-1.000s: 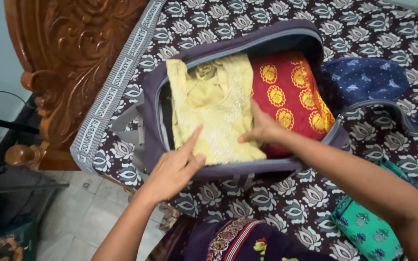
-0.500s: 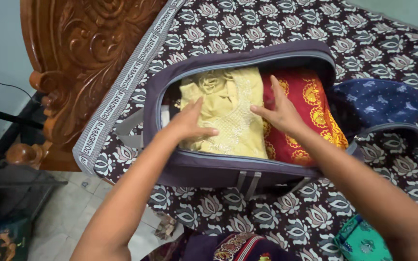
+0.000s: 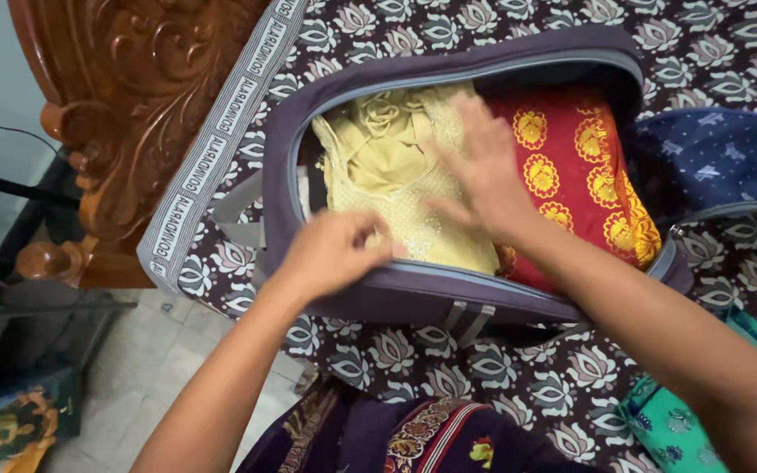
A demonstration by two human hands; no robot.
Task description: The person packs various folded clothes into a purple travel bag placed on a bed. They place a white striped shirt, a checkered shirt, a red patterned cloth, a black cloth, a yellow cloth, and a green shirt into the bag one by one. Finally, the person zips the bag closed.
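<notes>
Nearest, dark embroidered cloth [image 3: 413, 438] at the bottom edge, green patterned cloth [image 3: 685, 429] off to the right, both on the bed [image 3: 519, 385] with its dark flower-print sheet; left hand [image 3: 330, 252] sits on the near rim of the open grey suitcase [image 3: 413, 293], fingers [image 3: 370, 229] curled in over the lower edge of the yellow garment [image 3: 396, 175], seems to pinch it but grip not clear; right hand [image 3: 484, 171] blurred, lies flat on the yellow garment near where it meets the red cloth [image 3: 580, 166], fingers [image 3: 462, 118] spread and open, holding nothing; yellow garment is folded in the left half of the suitcase, red cloth with yellow round motifs just beside it in the right half, touching; blue patterned cloth [image 3: 720, 162] lies right of the suitcase; carved wooden headboard [image 3: 124, 105] stands far left past the bed edge; tiled floor [image 3: 124, 385] below left.
</notes>
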